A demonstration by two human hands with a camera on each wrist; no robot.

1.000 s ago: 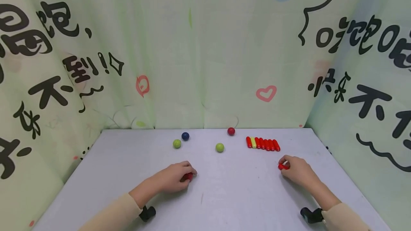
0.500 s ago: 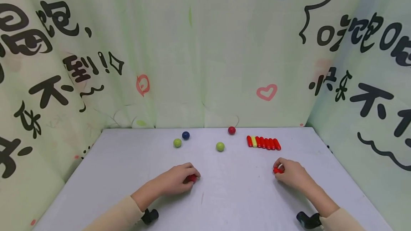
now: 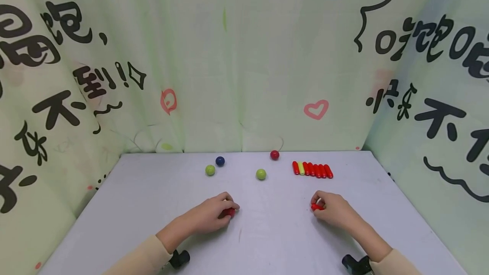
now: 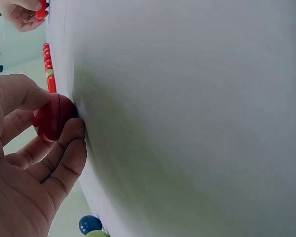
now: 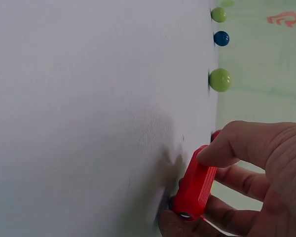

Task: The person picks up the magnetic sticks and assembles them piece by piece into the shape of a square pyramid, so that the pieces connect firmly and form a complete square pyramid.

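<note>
My left hand (image 3: 210, 213) holds a dark red ball (image 4: 52, 116) with a seam round it, low over the white table; thumb and fingers pinch it from both sides. In the right wrist view, my right hand (image 3: 334, 210) pinches a short red plastic stick (image 5: 195, 185) with ribbed sides and a dark hole at its near end. Its exact kind cannot be told. This stick is just above or touching the tabletop. Beyond the right hand lies a row of similar red sticks (image 3: 318, 171), side by side, with one yellow stick (image 3: 301, 168) among them.
Toward the back of the table (image 3: 263, 241) sit a blue ball (image 3: 220, 161), a green ball (image 3: 210, 170), a second green ball (image 3: 261, 174) and another red ball (image 3: 274, 155). A printed curtain (image 3: 206, 75) stands behind and at both sides. Each wrist bears a black camera.
My right hand has moved left with the red stick, toward the middle of the table. The left hand has shifted slightly right with the red ball. The row and other balls stay put.
</note>
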